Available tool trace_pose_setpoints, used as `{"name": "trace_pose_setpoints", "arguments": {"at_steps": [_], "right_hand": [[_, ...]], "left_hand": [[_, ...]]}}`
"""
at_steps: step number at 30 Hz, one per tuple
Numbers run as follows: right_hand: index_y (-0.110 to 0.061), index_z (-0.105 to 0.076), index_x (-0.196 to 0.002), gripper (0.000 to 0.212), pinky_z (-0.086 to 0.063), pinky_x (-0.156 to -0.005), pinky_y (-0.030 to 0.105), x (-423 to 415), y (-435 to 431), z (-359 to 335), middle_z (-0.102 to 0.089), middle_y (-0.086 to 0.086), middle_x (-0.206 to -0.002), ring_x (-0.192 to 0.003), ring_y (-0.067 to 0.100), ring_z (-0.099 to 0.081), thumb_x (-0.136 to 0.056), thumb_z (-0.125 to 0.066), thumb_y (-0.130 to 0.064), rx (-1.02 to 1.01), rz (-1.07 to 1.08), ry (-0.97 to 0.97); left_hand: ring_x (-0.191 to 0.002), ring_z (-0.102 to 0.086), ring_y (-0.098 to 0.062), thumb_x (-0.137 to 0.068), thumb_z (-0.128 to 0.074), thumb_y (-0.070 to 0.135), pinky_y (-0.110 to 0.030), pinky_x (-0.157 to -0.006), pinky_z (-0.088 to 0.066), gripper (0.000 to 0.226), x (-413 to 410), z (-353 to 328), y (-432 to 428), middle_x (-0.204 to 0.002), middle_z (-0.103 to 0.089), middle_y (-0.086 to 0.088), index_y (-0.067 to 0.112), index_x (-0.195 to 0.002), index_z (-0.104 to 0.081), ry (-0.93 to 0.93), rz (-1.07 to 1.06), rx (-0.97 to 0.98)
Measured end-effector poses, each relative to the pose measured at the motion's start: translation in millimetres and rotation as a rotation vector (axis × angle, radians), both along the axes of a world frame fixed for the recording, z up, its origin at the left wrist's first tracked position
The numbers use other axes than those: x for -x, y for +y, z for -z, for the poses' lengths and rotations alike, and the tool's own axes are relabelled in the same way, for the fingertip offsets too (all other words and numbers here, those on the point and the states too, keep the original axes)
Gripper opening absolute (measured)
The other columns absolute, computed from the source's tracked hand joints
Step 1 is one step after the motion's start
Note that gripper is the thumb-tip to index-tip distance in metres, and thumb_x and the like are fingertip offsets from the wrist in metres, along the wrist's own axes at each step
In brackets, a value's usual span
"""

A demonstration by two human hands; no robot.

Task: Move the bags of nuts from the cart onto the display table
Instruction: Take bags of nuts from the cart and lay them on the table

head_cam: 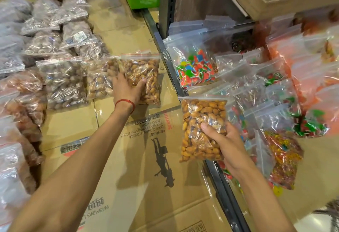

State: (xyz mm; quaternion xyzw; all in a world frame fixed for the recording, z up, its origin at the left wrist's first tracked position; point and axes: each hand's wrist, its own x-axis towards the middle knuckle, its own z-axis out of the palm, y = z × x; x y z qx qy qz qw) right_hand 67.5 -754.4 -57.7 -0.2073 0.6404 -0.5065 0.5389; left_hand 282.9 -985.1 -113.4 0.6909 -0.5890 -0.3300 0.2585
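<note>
Head view: left hand point(126, 88) is palm-down on the flat nut bag point(145, 70), fingers point(118, 79) and thumb clamped round its lower part. That bag lies on the cardboard-covered desk point(146, 158), touching the row of other nut bags point(64, 81). Red string point(124, 102) on that wrist. Right hand point(227, 145) grips the held nut bag point(200, 121) from below, fingers clamped on it. Bag is upright in the air, over the cart rail point(225, 193). Candy bags point(196, 66) lie in the cart.

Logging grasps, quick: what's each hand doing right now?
Left hand: grips the flat almond bag on the cardboard.
Right hand: holds the raised almond bag.
</note>
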Motion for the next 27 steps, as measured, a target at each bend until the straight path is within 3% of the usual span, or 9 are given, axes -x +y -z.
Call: {"name": "trace_pose_setpoints", "arguments": {"at_steps": [5, 11, 18, 23, 27], "right_hand": [[-0.018, -0.067, -0.128, 0.04, -0.067, -0.084, 0.044, -1.7, -0.5, -0.4, -0.082, 0.007, -0.113, -0.102, 0.028, -0.081, -0.09, -0.08, -0.021, 0.005, -0.053, 0.008], [-0.022, -0.068, -0.127, 0.034, -0.064, -0.091, 0.043, -11.1, -13.9, -1.7, -0.082, 0.004, -0.116, -0.106, 0.024, -0.08, -0.095, -0.077, -0.021, 0.014, -0.157, 0.01], [-0.019, -0.074, -0.12, 0.025, -0.065, -0.09, 0.042, -31.2, -55.7, 10.9, -0.083, 0.005, -0.111, -0.106, 0.025, -0.079, -0.096, -0.077, -0.018, -0.008, -0.268, 0.038], [-0.032, -0.07, -0.12, 0.036, -0.061, -0.099, 0.043, -42.6, -107.0, 17.4, -0.081, -0.005, -0.116, -0.111, 0.017, -0.077, -0.088, -0.086, -0.023, 0.019, -0.375, 0.14], [-0.018, -0.064, -0.132, 0.047, -0.057, -0.106, 0.055, -48.3, -150.9, 17.5, -0.079, 0.004, -0.124, -0.116, 0.024, -0.075, -0.089, -0.083, -0.021, 0.031, -0.496, 0.122]], "left_hand": [[-0.133, -0.049, -0.034, -0.093, -0.071, 0.049, -0.044, -0.111, -0.043, 0.077, -19.7, -3.7, 34.2, -0.146, -0.047, -0.017, 0.004, -0.148, -0.042, -0.058, 0.074, 0.005], [-0.123, -0.053, -0.033, -0.101, -0.057, 0.046, -0.047, -0.093, -0.054, 0.058, -51.5, -14.9, 99.6, -0.142, -0.05, -0.01, 0.014, -0.148, -0.045, -0.435, 0.318, 0.176], [-0.13, -0.05, -0.031, -0.1, -0.04, 0.053, -0.046, -0.095, -0.051, 0.057, -82.1, -14.6, 140.5, -0.138, -0.059, -0.007, 0.016, -0.142, -0.051, -0.713, 0.482, 0.296], [-0.135, -0.048, -0.031, -0.101, -0.043, 0.052, -0.048, -0.099, -0.049, 0.053, -88.1, -11.5, 148.6, -0.139, -0.059, -0.007, 0.018, -0.141, -0.052, -0.74, 0.484, 0.306], [-0.133, -0.05, -0.031, -0.101, -0.046, 0.05, -0.046, -0.1, -0.049, 0.052, -89.3, -9.1, 148.4, -0.137, -0.06, -0.007, 0.017, -0.14, -0.053, -0.742, 0.501, 0.316]]}}
